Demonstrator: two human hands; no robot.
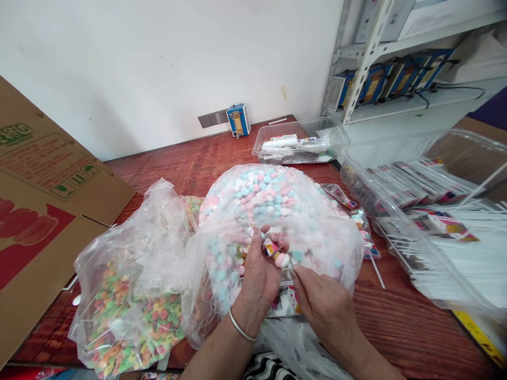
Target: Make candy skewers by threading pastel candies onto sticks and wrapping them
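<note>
My left hand (263, 264) is closed round a small clear printed candy bag (271, 248), with pink and white puffy balls showing at its lower end. My right hand (320, 293) pinches close beside those balls; what lies between its fingertips is too small to make out. Both hands are over a large open plastic bag of pink, blue and white puffy balls (257, 190). Below the hands, inside the plastic, lies a colourful printed packet (285, 302), partly covered.
At left are a clear bag of coloured cereal rings (134, 316) and a cardboard box (47, 211). A clear bin of white sticks (447, 258) stands at right, a clear tray (301, 148) behind. Filled packets (366, 237) lie beside the large bag.
</note>
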